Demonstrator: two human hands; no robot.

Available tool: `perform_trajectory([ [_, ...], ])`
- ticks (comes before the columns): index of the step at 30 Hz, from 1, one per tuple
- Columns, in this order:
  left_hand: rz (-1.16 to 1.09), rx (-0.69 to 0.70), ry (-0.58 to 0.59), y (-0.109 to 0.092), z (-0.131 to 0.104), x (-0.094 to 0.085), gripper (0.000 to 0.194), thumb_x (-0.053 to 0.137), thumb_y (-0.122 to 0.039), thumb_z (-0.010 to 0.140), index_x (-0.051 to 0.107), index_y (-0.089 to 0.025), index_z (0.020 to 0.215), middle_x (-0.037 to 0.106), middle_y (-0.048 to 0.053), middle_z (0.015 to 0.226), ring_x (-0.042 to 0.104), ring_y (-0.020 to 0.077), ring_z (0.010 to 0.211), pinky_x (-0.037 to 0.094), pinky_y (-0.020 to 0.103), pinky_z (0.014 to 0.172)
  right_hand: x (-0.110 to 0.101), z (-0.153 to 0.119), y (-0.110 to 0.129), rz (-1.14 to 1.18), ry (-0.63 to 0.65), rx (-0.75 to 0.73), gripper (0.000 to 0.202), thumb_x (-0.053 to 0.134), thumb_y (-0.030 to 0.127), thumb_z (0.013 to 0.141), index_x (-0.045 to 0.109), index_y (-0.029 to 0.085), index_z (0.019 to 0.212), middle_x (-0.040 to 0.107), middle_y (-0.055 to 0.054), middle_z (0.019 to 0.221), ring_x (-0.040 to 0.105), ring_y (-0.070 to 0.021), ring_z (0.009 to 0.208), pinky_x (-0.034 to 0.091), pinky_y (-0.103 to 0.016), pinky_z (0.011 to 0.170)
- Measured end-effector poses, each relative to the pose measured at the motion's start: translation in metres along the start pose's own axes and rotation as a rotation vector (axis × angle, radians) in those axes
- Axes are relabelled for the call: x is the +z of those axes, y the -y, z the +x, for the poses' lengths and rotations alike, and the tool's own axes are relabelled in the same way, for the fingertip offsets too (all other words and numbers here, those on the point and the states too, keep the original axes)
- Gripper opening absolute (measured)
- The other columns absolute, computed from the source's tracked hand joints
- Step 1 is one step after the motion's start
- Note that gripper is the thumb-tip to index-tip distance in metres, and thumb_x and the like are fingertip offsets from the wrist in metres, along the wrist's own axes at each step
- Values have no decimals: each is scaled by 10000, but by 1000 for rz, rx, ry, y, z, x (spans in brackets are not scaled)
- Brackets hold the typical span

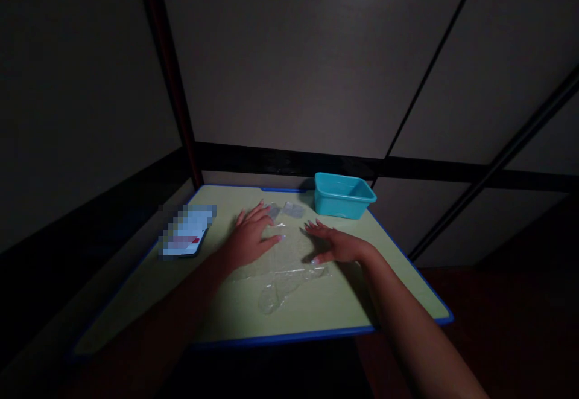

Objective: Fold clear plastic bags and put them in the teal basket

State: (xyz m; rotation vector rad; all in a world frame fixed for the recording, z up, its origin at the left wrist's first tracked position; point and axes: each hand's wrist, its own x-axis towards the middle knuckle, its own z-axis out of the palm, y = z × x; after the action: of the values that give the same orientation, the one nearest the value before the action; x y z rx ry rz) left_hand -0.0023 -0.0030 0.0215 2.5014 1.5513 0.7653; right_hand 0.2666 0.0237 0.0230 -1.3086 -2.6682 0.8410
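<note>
A thin, clear plastic sheet or bag (pixel 289 260) lies spread and wrinkled on the pale green tabletop (pixel 330 314). My left hand (pixel 253 236) is over its left part, palm down with the fingers spread. Over the right part is my right hand (pixel 332 243), its fingers apart and nothing held. Whether either hand touches the plastic cannot be made out. Just beyond the hands are small greyish, see-through pieces (pixel 293 209), one of them partly behind my left fingers.
At the table's back right corner stands a turquoise plastic basket (pixel 341 209). A phone (pixel 187 233) with a lit, partly blurred screen lies at the left. The table has a blue edge, and dark-trimmed panels rise behind it.
</note>
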Motion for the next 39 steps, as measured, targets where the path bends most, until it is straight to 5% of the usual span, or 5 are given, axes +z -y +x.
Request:
perform_trajectory([
  [4,-306,141,118,3,0,-19,435,450,-458,847,628,-187,557,679,59,917,579,195,982,413,337,915,3,3,-2,-32,-23,10,970,652,612,646,291,144,1415,149,-148,1492,62,-283,1376,97,-466,1100],
  [10,-293,352,535,-6,-6,-23,402,559,-519,776,672,-222,531,648,24,1095,506,216,1118,332,340,983,6,10,-10,-45,-144,2,905,623,622,667,372,121,1378,220,-157,1473,125,-274,1370,135,-431,1106],
  [16,55,157,319,5,-6,-12,504,714,-600,560,637,-227,891,530,77,1257,374,290,1238,243,457,1033,7,10,-12,-22,-202,6,931,609,640,668,360,94,1381,262,-161,1461,158,-263,1365,166,-390,1109],
  [24,176,134,525,-9,-15,4,1053,674,-709,466,334,-279,1365,60,147,1513,28,392,1364,-32,686,978,12,15,-21,-13,-258,-25,932,642,612,660,345,119,1393,265,-165,1457,154,-291,1362,171,-444,1103],
  [39,154,134,512,-4,-13,12,920,607,-707,601,359,-269,1372,103,143,1508,74,360,1369,48,603,1039,13,14,-25,19,-269,-37,958,737,495,617,332,121,1400,203,-177,1471,159,-312,1355,183,-433,1100],
])
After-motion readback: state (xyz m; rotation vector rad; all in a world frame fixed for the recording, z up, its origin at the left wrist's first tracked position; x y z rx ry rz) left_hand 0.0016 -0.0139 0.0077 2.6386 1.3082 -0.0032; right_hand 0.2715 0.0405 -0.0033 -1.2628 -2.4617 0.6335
